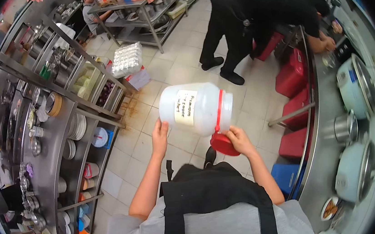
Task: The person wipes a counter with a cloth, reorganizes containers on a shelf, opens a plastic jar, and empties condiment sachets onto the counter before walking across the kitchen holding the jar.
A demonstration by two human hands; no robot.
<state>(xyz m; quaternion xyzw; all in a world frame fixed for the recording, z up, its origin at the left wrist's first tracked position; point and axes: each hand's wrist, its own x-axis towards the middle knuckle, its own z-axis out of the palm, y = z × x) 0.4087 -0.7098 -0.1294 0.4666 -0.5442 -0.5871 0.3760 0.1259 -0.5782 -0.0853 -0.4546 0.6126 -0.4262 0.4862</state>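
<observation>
A large translucent white plastic jar (202,108) is held on its side in front of me, with its mouth to the right. Handwriting marks the pale label (186,107) on its wall. My left hand (159,136) grips the jar at its base, the fingers partly hidden behind it. From a red strap around the neck hangs the red screw lid (223,144), open and off the mouth. My right hand (240,141) is closed on this lid, just below the jar's mouth. I cannot make out any contents through the cloudy wall.
A co-worker (263,13) in black bends over the right-hand counter (323,148). Red bins (292,74) stand beneath it, and lidded pots (355,172) on it. Steel shelving with plates (77,126) runs along the left. Egg trays (126,59) sit on the tiled floor ahead.
</observation>
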